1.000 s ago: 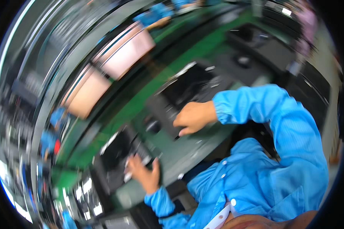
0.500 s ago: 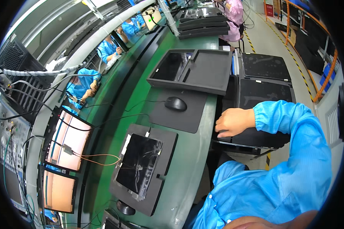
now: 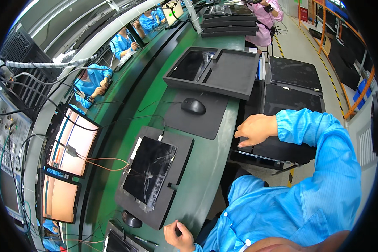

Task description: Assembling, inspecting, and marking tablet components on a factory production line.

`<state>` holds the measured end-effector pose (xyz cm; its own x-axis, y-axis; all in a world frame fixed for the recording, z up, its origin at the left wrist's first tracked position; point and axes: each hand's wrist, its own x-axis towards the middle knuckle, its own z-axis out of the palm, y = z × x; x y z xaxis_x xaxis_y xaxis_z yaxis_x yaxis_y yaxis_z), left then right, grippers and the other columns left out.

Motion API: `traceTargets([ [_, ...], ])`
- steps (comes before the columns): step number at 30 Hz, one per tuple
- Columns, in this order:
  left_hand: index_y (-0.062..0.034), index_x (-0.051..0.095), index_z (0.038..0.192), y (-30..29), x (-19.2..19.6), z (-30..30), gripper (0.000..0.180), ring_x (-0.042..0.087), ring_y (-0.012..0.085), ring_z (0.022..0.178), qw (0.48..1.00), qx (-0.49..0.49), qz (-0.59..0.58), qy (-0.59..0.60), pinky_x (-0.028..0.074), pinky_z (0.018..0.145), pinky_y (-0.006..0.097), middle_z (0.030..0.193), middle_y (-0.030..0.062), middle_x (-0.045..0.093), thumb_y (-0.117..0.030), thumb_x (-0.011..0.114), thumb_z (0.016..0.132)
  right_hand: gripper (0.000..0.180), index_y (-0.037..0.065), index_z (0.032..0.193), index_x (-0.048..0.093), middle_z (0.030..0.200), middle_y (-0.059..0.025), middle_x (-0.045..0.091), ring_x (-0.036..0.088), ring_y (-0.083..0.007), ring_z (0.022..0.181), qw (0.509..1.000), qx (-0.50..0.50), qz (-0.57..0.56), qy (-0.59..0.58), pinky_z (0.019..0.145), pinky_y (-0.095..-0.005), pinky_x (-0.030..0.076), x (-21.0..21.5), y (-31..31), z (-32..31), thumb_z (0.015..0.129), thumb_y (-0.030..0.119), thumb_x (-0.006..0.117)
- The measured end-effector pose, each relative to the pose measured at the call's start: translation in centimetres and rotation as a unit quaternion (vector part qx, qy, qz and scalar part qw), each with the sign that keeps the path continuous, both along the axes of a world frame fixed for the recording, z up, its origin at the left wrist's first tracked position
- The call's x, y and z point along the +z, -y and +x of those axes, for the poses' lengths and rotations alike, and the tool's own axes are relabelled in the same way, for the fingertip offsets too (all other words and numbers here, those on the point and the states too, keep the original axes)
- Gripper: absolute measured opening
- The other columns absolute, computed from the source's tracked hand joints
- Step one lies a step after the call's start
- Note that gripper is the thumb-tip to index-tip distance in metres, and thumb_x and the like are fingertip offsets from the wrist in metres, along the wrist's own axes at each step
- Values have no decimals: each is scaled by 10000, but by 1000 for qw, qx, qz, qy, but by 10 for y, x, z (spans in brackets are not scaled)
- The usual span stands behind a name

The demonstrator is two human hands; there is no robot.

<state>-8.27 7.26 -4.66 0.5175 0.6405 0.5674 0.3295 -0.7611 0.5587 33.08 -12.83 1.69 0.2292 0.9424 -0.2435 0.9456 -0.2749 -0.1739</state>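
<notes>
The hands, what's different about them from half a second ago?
The left hand was out of view; now it shows at the lower edge, near the table, loosely curled. No visible thing was picked up or let go. The right hand stayed by the near black panel.

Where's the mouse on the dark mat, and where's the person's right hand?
Mouse (image 3: 193, 106): head view, middle of its rounded black back.
Right hand (image 3: 257, 128): head view, back of the hand.

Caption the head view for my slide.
Right hand by black panels, left hand loosely curled near a black tray bearing a dark screen on a green bench.
</notes>
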Motion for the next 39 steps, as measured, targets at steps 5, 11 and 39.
traceTargets([
  [5,15,642,870,0,-3,-5,47,567,347,675,999,19,-31,2,461,623,418,782,176,593,17,667,910,524,55,1268,649,1095,-147,692,670,-381,1026,1000,-2,-7,9,901,-461,542,0,2,-4,987,491,574],
  [11,-10,673,881,-4,-13,-19,91,609,328,706,995,46,-74,-45,480,644,416,800,169,635,-89,719,879,499,57,1231,665,1138,-149,693,657,-391,1085,1000,-15,-13,6,929,-486,528,0,3,-6,988,482,569],
  [39,-52,587,1370,-15,5,21,623,333,416,1476,995,37,39,-81,175,1214,604,1498,187,461,-180,777,791,449,46,1161,694,941,-163,693,672,-373,907,998,11,56,-4,800,-482,527,7,14,-5,893,406,698],
])
